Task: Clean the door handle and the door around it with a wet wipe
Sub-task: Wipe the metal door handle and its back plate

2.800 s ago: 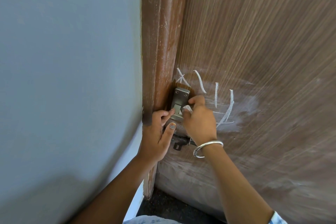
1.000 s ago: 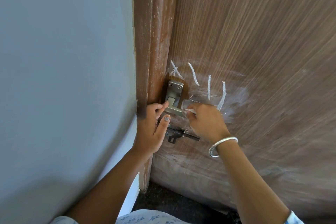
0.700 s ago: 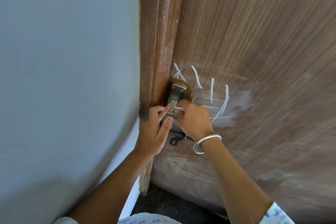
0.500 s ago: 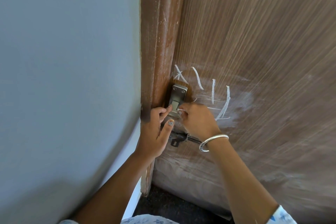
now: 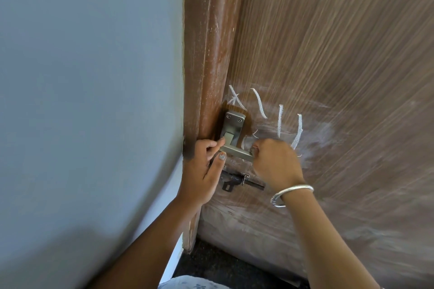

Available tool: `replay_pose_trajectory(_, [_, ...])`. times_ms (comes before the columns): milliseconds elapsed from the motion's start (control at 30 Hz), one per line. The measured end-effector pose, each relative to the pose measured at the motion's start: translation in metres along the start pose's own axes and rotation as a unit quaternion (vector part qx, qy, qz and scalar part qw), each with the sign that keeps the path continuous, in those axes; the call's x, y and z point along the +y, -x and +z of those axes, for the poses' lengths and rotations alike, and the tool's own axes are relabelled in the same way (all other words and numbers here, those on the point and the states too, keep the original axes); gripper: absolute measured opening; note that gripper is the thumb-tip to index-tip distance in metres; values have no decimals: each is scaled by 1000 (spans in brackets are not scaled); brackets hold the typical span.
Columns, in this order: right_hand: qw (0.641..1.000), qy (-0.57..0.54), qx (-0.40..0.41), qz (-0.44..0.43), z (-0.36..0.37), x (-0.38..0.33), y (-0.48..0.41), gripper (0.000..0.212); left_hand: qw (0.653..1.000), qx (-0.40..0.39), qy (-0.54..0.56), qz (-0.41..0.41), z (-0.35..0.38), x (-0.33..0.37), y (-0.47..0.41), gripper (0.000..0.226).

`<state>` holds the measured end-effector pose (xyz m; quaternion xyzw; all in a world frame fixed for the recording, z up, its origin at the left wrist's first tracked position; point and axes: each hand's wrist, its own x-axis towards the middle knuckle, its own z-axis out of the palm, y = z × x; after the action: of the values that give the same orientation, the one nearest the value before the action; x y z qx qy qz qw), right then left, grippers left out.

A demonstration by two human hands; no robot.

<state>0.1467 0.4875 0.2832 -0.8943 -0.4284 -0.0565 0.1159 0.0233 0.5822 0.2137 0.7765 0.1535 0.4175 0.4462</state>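
My right hand (image 5: 274,162) clenches the soft, limp wet wipe (image 5: 254,148), bunched at my fingertips against the rigid door handle (image 5: 237,151); my left hand (image 5: 202,171) pinches the handle's base.

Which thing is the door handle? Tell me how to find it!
Look at the brown wooden door, near its left edge by the reddish frame. The door handle is the shiny silver metal piece below the white chalk marks, between both hands. The black bolt underneath is darker.
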Motion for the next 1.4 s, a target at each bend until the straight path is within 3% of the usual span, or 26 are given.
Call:
replay_pose_trajectory(167, [995,-98,21,23,13,-37,-11,18,1000,3,2,-28,0,-1,0,15])
replay_pose_trajectory(333, [982,-184,13,36,14,-29,-9,14,999,13,-3,-43,0,-2,-1,18])
replay_pose_trajectory(567, [995,-77,-17,-65,8,-21,-16,25,1000,1,1,-20,-3,-2,-1,21])
replay_pose_trajectory(800, [993,12,-95,-65,-12,16,-10,22,1000,-6,-28,-4,-4,-3,-2,19])
replay_pose_trajectory(1033, [997,52,-36,-47,-10,-1,2,16,1000,7,-23,-10,-3,-4,-2,20])
replay_pose_trajectory(1200, [997,-11,-37,-59,-3,-20,-5,10,999,15,-27,-14,-1,-5,-3,23])
replay_pose_trajectory(1400, [990,-137,4,-19,10,-32,-8,18,999,11,-11,-28,-1,-6,-2,27])
